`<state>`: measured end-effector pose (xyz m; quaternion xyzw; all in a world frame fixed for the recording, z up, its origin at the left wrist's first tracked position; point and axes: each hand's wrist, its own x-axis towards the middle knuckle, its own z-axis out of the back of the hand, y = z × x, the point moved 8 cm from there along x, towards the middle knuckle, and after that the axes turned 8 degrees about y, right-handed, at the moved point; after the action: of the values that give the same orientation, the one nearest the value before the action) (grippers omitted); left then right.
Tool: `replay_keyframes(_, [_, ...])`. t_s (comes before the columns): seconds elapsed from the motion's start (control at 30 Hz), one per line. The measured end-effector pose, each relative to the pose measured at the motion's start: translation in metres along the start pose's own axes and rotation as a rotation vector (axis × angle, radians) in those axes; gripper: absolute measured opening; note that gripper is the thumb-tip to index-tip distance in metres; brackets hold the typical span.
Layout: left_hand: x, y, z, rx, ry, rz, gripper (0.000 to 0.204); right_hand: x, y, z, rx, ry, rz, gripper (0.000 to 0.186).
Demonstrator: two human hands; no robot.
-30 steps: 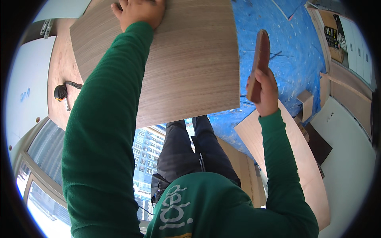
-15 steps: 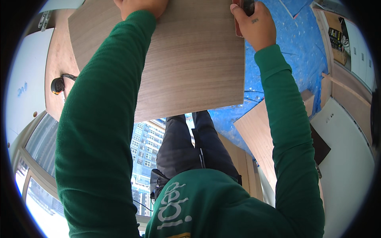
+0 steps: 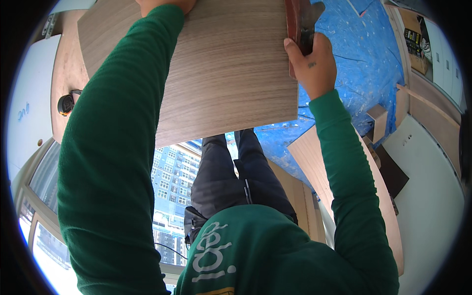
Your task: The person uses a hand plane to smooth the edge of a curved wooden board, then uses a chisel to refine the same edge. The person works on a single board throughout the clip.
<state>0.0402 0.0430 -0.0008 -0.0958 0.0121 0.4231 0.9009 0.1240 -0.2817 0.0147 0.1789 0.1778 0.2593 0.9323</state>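
Observation:
A wood-grain panel (image 3: 226,73) spreads out in front of me. At its right edge my right hand (image 3: 314,64) is closed around the dark handle of a long sanding block (image 3: 293,29) with a reddish-brown flat face. That face lies along the panel's edge. My left hand (image 3: 169,4) rests at the far part of the panel, cut off by the top of the picture, so its fingers are hidden.
A tape measure (image 3: 65,104) lies on a wooden surface at the left, beside a white board (image 3: 30,103). Blue sheeting (image 3: 351,69) covers the floor at the right. Another wood-grain board (image 3: 319,157) stands below my right forearm. Windows are at the lower left.
My right hand has come nearer along the panel's right edge with the sanding block, and more of the block now shows. My left hand has shifted slightly up and left in view.

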Motion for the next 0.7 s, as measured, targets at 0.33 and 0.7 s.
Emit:
replay_keyframes(0.33, [-0.001, 0.0, 0.002, -0.001, 0.001, -0.004, 0.071, -0.114, -0.025, -0.008, 0.018, 0.024, 0.049, 0.05])
replay_keyframes(0.7, [-0.003, -0.003, 0.006, -0.004, 0.02, 0.0, 0.071, -0.254, -0.088, 0.018, 0.533, 0.209, -0.409, 0.033])
